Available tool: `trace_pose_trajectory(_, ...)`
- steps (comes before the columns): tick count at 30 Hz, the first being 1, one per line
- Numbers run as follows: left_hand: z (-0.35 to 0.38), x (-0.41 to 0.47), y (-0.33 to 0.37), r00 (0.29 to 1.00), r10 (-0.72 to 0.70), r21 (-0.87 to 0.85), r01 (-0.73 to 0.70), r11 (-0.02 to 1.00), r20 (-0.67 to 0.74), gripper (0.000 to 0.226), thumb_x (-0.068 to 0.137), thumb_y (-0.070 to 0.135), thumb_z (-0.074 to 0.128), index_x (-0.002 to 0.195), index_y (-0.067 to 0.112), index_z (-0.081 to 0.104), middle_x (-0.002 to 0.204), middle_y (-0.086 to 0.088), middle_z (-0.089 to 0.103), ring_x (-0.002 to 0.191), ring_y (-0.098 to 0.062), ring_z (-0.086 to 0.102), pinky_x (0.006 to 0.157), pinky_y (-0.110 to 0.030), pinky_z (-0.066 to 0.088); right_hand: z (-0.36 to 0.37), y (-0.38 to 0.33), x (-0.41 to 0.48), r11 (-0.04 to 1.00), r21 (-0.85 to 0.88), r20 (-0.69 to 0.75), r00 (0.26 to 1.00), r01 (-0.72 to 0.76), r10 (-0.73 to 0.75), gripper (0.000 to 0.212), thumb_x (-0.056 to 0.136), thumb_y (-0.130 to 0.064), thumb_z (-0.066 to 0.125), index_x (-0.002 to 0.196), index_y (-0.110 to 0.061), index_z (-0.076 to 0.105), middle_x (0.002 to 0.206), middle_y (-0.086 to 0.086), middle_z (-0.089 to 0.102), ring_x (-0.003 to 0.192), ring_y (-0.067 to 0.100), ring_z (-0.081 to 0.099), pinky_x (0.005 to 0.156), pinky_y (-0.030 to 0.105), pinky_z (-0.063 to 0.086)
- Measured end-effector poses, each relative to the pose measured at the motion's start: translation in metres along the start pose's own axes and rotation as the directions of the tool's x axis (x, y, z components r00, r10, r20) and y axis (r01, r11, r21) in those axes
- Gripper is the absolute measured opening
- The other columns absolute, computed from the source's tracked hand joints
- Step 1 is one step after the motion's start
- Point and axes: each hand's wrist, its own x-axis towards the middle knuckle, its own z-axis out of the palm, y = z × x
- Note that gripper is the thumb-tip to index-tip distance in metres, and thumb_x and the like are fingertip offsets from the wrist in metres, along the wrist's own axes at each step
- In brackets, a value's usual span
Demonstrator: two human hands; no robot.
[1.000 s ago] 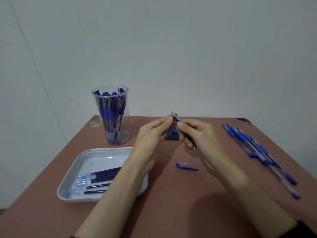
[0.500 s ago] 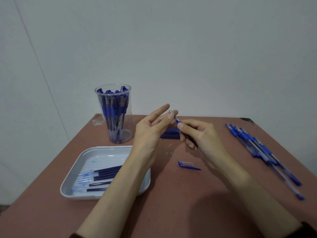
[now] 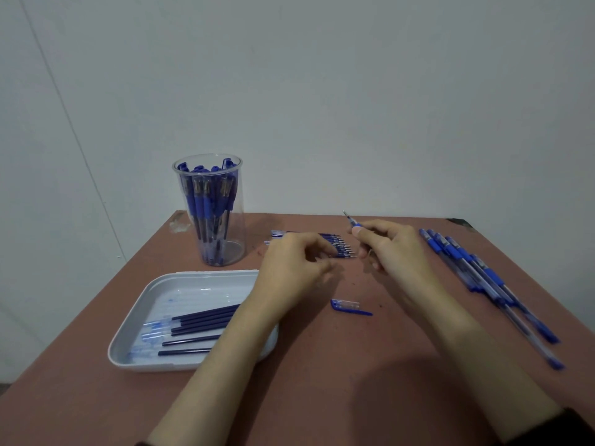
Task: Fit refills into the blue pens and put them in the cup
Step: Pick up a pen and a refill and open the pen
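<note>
My right hand (image 3: 396, 249) grips a blue pen (image 3: 354, 223) with its metal tip pointing up and to the left. My left hand (image 3: 296, 268) hovers low over the table with loosely curled fingers and holds nothing; it is just in front of a row of dark refills (image 3: 338, 244). A loose blue pen cap (image 3: 349, 307) lies on the table in front of both hands. The clear cup (image 3: 209, 249), with several capped blue pens in it, stands at the back left.
A white tray (image 3: 180, 286) at the front left holds several dark refills (image 3: 199, 320), partly hidden by my left forearm. Several blue pens (image 3: 483, 278) lie in a row along the table's right side. A grey wall stands right behind the table.
My left hand has left the pen's tip and dropped toward the table, its fingers curling. My right hand still holds the pen in about the same place.
</note>
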Motion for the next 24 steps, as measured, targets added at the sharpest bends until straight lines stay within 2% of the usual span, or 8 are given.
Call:
trace_pose_trajectory(3, 0.002, -0.003, -0.002, 0.992, 0.037, 0.205, -0.061, 0.977, 0.117, 0.008, 0.078, 0.019, 0.072, 0.084, 0.024, 0.072, 0.073, 0.011, 0.066, 0.072, -0.005, 0.060, 0.076, -0.024, 0.048, 0.001, -0.001, -0.001, 1.000, -0.001, 0.005, 1.000, 0.001, -0.001, 0.013, 0.091, -0.027, 0.061, 0.084, -0.024, 0.072, 0.059, -0.002, 0.060, 0.045, 0.006, 0.042, 0.048, 0.020, 0.034)
trace_pose_trajectory(6, 0.005, -0.004, -0.006, 0.970, 0.005, 0.198, -0.055, 0.979, 0.243, 0.018, 0.075, 0.010, 0.071, 0.087, 0.024, 0.071, 0.081, 0.006, 0.073, 0.081, -0.008, 0.065, 0.082, -0.032, 0.051, 0.002, -0.003, -0.001, 1.000, -0.012, 0.020, 1.000, 0.012, -0.011, 0.013, 0.091, -0.024, 0.061, 0.085, -0.024, 0.072, 0.059, -0.001, 0.059, 0.042, 0.000, 0.042, 0.047, 0.018, 0.034)
trace_pose_trajectory(9, 0.006, -0.003, -0.008, 0.963, 0.005, 0.161, -0.051, 0.986, 0.271, 0.026, 0.072, 0.007, 0.072, 0.091, 0.025, 0.068, 0.081, 0.006, 0.073, 0.079, -0.007, 0.066, 0.082, -0.033, 0.052, 0.002, -0.002, -0.001, 0.999, -0.030, 0.024, 1.000, 0.016, -0.015, 0.013, 0.091, -0.026, 0.061, 0.083, -0.026, 0.071, 0.057, -0.003, 0.059, 0.042, 0.000, 0.043, 0.049, 0.020, 0.034)
trace_pose_trajectory(12, 0.003, -0.001, -0.007, 0.975, 0.000, 0.167, -0.038, 0.985, 0.223, 0.037, 0.074, 0.015, 0.076, 0.108, 0.027, 0.067, 0.096, 0.008, 0.070, 0.085, -0.005, 0.061, 0.082, -0.019, 0.048, 0.003, -0.002, -0.002, 0.999, -0.032, 0.029, 1.000, 0.010, -0.009, 0.013, 0.091, -0.026, 0.061, 0.083, -0.025, 0.072, 0.055, -0.005, 0.058, 0.044, 0.002, 0.042, 0.050, 0.022, 0.034)
trace_pose_trajectory(14, -0.001, 0.002, -0.004, 0.995, -0.020, 0.033, 0.016, 0.999, 0.099, 0.038, 0.078, 0.020, 0.074, 0.115, 0.025, 0.066, 0.099, 0.006, 0.068, 0.088, -0.003, 0.059, 0.074, -0.006, 0.042, 0.002, -0.004, -0.003, 1.000, -0.012, 0.050, 0.999, 0.022, -0.021, 0.013, 0.091, -0.024, 0.061, 0.083, -0.025, 0.071, 0.055, -0.005, 0.057, 0.043, 0.001, 0.042, 0.048, 0.019, 0.033)
trace_pose_trajectory(16, -0.004, 0.004, -0.002, 0.996, -0.093, -0.241, 0.092, 0.966, 0.007, 0.032, 0.081, 0.025, 0.072, 0.113, 0.021, 0.068, 0.099, 0.005, 0.071, 0.091, -0.002, 0.063, 0.080, -0.009, 0.045, 0.002, -0.009, -0.006, 0.998, 0.011, 0.100, 0.993, 0.058, -0.059, 0.014, 0.092, -0.023, 0.061, 0.083, -0.025, 0.071, 0.056, -0.003, 0.057, 0.042, 0.000, 0.042, 0.044, 0.015, 0.033)
trace_pose_trajectory(20, -0.007, 0.002, 0.003, 0.981, -0.186, -0.581, 0.181, 0.793, 0.052, 0.018, 0.085, 0.021, 0.068, 0.101, 0.015, 0.073, 0.090, 0.008, 0.073, 0.081, 0.006, 0.064, 0.067, -0.011, 0.048, 0.005, -0.014, -0.012, 0.989, 0.094, 0.205, 0.970, 0.115, -0.133, 0.014, 0.092, -0.016, 0.060, 0.087, -0.018, 0.073, 0.059, 0.006, 0.055, 0.043, 0.007, 0.040, 0.042, 0.016, 0.033)
trace_pose_trajectory(24, -0.010, 0.004, 0.001, 0.972, -0.230, -0.713, 0.202, 0.671, 0.058, 0.010, 0.085, 0.022, 0.066, 0.086, 0.015, 0.073, 0.087, -0.001, 0.073, 0.084, -0.009, 0.067, 0.072, -0.022, 0.051, 0.005, -0.015, -0.011, 0.987, 0.107, 0.208, 0.968, 0.122, -0.143, 0.013, 0.092, -0.013, 0.060, 0.088, -0.015, 0.073, 0.060, 0.009, 0.055, 0.045, 0.012, 0.038, 0.041, 0.018, 0.032)
